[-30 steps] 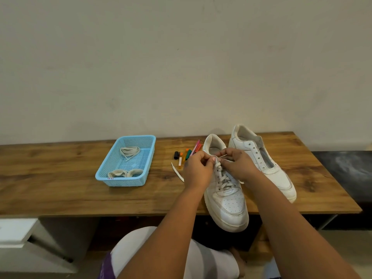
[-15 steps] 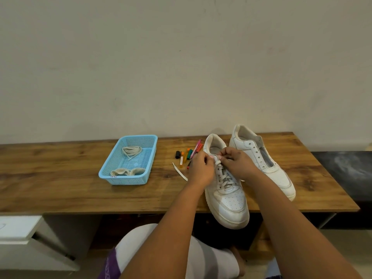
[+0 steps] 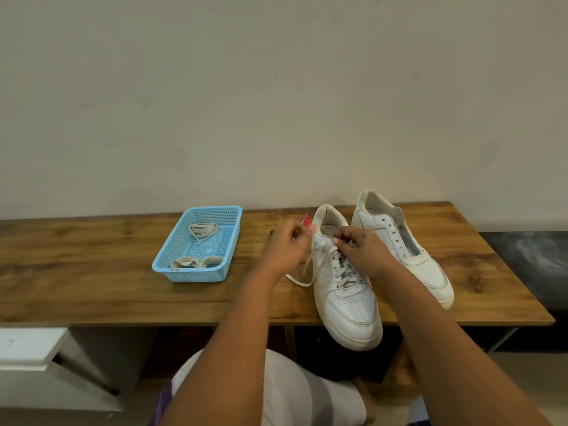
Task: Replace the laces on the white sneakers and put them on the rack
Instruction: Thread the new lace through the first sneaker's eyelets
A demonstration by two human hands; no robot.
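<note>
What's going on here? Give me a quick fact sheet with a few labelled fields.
Activity: a person works on the lace at the top eyelets of the near sneaker
Left hand: pinches the lace end, pulled out to the left
Right hand: fingers curled at the upper lacing
Far sneaker: no lace, eyelets bare
Blue basket: holds loose and bundled laces
Surface: wooden table
Rack: not in view

Left hand (image 3: 284,249) smeared by motion blur, fingertips indistinct. Markers (image 3: 305,221) almost wholly hidden behind it, only pink tips showing. Upper eyelets of near sneaker (image 3: 347,296) covered by right hand (image 3: 364,250). Writing on blue basket (image 3: 196,273) too small to read.
</note>
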